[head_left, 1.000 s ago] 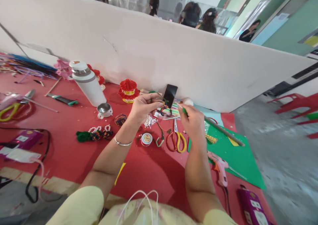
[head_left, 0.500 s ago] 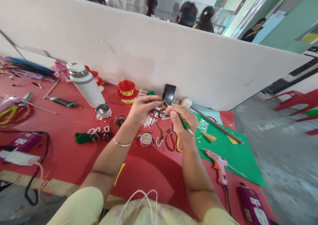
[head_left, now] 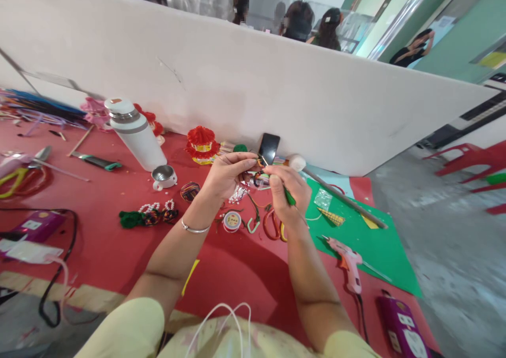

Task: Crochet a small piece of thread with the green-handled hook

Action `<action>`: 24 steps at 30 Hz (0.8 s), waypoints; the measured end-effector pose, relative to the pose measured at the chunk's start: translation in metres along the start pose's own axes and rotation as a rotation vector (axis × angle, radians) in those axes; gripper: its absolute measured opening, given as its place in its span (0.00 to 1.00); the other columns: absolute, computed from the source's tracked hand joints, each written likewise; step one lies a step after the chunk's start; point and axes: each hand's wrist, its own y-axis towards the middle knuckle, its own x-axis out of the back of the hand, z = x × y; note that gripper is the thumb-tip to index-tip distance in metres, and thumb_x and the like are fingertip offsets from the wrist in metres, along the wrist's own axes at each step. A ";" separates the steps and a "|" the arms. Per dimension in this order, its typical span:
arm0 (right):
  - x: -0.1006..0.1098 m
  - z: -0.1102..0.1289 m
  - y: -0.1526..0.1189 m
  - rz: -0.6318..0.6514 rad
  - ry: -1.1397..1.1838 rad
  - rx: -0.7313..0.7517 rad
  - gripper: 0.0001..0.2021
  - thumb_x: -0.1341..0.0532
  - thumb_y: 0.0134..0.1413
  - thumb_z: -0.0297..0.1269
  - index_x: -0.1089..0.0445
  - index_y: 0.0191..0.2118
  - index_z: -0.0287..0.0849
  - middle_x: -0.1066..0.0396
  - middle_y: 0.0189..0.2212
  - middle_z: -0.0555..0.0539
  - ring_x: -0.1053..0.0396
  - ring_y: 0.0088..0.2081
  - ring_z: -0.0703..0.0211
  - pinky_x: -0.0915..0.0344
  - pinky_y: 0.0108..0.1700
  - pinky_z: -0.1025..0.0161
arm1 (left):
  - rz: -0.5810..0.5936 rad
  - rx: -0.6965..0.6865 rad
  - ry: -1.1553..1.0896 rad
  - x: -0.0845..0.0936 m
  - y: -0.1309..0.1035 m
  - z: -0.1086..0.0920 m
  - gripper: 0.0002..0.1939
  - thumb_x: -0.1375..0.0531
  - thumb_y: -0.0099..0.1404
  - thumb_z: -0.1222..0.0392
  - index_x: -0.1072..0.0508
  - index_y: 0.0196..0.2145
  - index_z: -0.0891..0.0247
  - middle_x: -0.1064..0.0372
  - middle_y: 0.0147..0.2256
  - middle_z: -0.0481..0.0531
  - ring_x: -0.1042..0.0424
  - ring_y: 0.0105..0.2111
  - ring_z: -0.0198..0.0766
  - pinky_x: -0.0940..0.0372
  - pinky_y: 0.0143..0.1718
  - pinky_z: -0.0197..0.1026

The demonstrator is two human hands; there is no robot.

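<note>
My right hand (head_left: 290,189) is closed round a crochet hook with a green handle (head_left: 290,196), its thin metal tip pointing up and left. My left hand (head_left: 227,173) pinches a small piece of dark multicoloured yarn work (head_left: 260,162), and the hook's tip meets it there. Part of the yarn work is hidden by my fingers. Below the hands lie a round white spool (head_left: 232,221), scissors with red and yellow handles (head_left: 272,225) and yarn scraps. A ball of multicoloured yarn (head_left: 190,191) rests beside my left forearm.
A white bottle (head_left: 136,136) and its small cup (head_left: 164,176) stand at left. Against the white partition (head_left: 237,78) leans a phone (head_left: 269,148). A pink glue gun (head_left: 348,258) lies on green card at right, near a purple box (head_left: 403,326). People sit beyond the partition.
My right hand has shifted slightly left and the hook has turned in it, its tip now more upright at the yarn. My left hand stays almost still.
</note>
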 end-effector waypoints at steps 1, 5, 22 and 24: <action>0.001 0.000 -0.001 -0.009 0.014 -0.006 0.11 0.38 0.72 0.37 0.20 0.52 0.52 0.14 0.44 0.47 0.17 0.46 0.53 0.20 0.51 0.51 | -0.008 -0.011 0.010 0.001 0.000 0.000 0.14 0.20 0.48 0.60 0.15 0.33 0.66 0.19 0.28 0.53 0.21 0.26 0.35 0.32 0.23 0.32; -0.001 -0.003 -0.003 -0.154 0.093 -0.137 0.09 0.38 0.72 0.39 0.20 0.49 0.54 0.14 0.43 0.50 0.16 0.46 0.54 0.20 0.51 0.52 | -0.014 -0.039 0.051 0.002 0.000 0.002 0.12 0.21 0.51 0.60 0.15 0.33 0.65 0.19 0.29 0.53 0.21 0.26 0.34 0.33 0.23 0.32; -0.001 -0.017 0.005 -0.113 0.489 -0.719 0.13 0.23 0.50 0.43 0.26 0.34 0.47 0.19 0.39 0.52 0.20 0.34 0.62 0.23 0.30 0.66 | 0.033 -0.198 0.383 0.001 0.001 0.017 0.10 0.24 0.56 0.56 0.13 0.35 0.63 0.22 0.27 0.51 0.34 0.21 0.28 0.41 0.22 0.33; 0.002 -0.018 0.006 -0.110 0.505 -0.700 0.12 0.23 0.51 0.41 0.25 0.35 0.48 0.18 0.39 0.52 0.19 0.35 0.60 0.23 0.31 0.65 | 0.040 -0.207 0.433 0.002 0.000 0.017 0.12 0.24 0.56 0.55 0.13 0.36 0.64 0.21 0.27 0.52 0.32 0.24 0.31 0.39 0.24 0.35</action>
